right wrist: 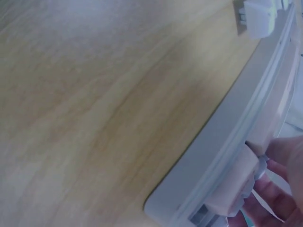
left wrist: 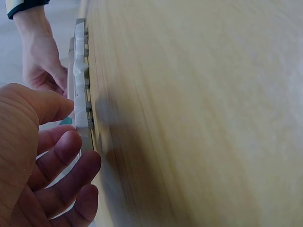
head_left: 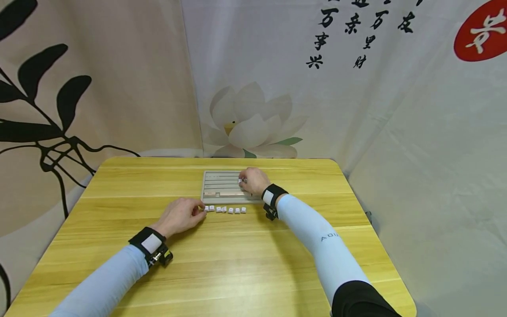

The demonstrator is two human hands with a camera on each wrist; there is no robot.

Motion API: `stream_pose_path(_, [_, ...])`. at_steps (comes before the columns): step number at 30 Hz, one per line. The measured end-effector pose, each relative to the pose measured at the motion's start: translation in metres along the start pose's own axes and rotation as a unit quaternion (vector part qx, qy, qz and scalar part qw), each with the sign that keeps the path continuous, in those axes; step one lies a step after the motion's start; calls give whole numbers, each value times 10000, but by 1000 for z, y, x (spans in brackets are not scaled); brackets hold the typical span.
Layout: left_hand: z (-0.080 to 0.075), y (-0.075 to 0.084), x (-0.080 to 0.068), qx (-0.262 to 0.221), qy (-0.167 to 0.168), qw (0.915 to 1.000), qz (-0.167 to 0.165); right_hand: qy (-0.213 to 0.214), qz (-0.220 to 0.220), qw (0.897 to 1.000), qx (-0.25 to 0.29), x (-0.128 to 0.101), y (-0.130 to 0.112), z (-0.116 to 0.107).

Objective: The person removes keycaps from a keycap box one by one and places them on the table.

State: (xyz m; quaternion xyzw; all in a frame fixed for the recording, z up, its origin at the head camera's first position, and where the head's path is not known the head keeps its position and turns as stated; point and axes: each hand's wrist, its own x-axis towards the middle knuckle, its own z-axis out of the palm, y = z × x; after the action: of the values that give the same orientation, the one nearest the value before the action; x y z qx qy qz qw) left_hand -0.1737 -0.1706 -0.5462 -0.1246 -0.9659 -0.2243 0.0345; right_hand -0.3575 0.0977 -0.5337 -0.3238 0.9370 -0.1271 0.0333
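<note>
A light grey keyboard (head_left: 222,186) lies near the far edge of the table, with pale keycaps (right wrist: 235,179) at its near side. My right hand (head_left: 255,181) is over its right half and pinches a small white keycap (head_left: 240,181) between thumb and fingertip. Along the near edge runs a row of several loose white keycaps (head_left: 231,211), also seen edge-on as white keycaps (left wrist: 80,71) in the left wrist view. My left hand (head_left: 180,215) is at the left end of this row, fingers loosely bent, thumb and index fingertips apart right beside the leftmost keycap.
The wooden table (head_left: 237,264) has rounded corners. Behind it hangs a light curtain (head_left: 253,66) with a printed lotus and black characters. Dark printed leaves (head_left: 41,68) show at the left. Straps with small cameras sit on both wrists.
</note>
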Motion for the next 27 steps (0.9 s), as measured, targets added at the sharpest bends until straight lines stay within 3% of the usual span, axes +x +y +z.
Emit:
stream_pose_path(6, [0, 0, 0, -14, 7, 10000, 2, 79, -171, 9995, -245, 0, 1, 1])
stream_pose_path(27, [-2, 0, 2, 102, 72, 9999, 29, 196, -164, 9994, -221, -1, -1, 2])
